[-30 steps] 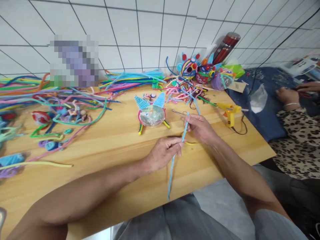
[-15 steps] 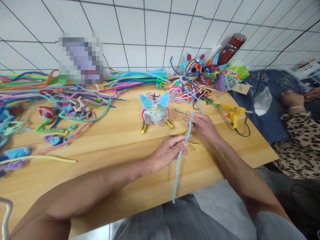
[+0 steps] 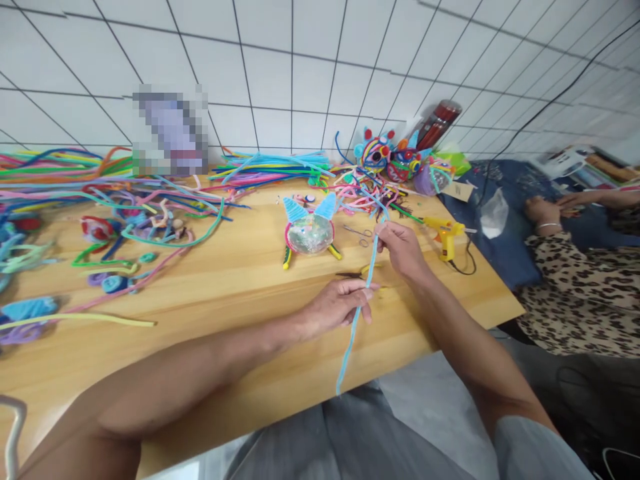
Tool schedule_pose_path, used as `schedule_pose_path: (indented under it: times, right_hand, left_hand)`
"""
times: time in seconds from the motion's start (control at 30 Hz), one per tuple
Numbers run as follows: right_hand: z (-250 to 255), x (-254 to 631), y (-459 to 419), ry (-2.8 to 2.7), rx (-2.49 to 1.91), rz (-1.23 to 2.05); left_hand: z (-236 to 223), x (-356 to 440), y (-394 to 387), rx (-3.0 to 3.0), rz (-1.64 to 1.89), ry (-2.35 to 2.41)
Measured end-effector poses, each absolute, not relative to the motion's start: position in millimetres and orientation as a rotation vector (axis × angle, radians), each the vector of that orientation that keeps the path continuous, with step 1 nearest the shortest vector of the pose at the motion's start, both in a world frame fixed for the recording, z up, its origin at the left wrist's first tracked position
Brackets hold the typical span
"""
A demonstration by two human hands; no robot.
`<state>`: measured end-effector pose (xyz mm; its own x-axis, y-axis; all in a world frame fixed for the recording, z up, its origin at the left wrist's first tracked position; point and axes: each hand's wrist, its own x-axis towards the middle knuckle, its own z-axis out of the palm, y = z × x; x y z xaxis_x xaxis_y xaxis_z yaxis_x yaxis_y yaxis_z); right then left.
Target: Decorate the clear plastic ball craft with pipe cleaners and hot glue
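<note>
A light blue pipe cleaner [image 3: 355, 328] runs slantwise between my hands, its lower end hanging by the table's front edge. Near its top, my right hand [image 3: 399, 248] pinches it with thumb and fingers. My left hand [image 3: 345, 303] grips it lower down between thumb and fingers. Behind my hands stands a clear round ornament [image 3: 311, 235] with blue pipe-cleaner ears and yellow-and-green legs. Scissors [image 3: 361, 235] lie to its right. Small pliers with yellow handles [image 3: 353, 274] rest on the table, partly hidden behind the pipe cleaner.
A yellow glue gun [image 3: 447, 238] sits at the table's right end. Bundles of colourful pipe cleaners [image 3: 280, 167] line the wall, with loose pieces [image 3: 145, 220] at left. Decorated balls [image 3: 375, 155] and a red flask [image 3: 440, 125] stand behind. Another person's hands [image 3: 543, 212] are at far right.
The view has shifted slightly, so the right-hand things appear further left. Both hands still hold the pipe cleaner, and the pliers now show more plainly behind it.
</note>
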<state>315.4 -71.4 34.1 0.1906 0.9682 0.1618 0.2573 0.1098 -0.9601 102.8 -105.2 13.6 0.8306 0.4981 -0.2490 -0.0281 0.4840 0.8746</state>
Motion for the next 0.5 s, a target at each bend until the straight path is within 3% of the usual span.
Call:
schedule_pose_path:
  times: [0.5]
  right_hand:
    - [41.8, 306.5, -68.4, -1.279, -1.410, 0.768]
  left_hand:
    - [24.3, 100.9, -103.3, 1.041, 0.556, 0.501]
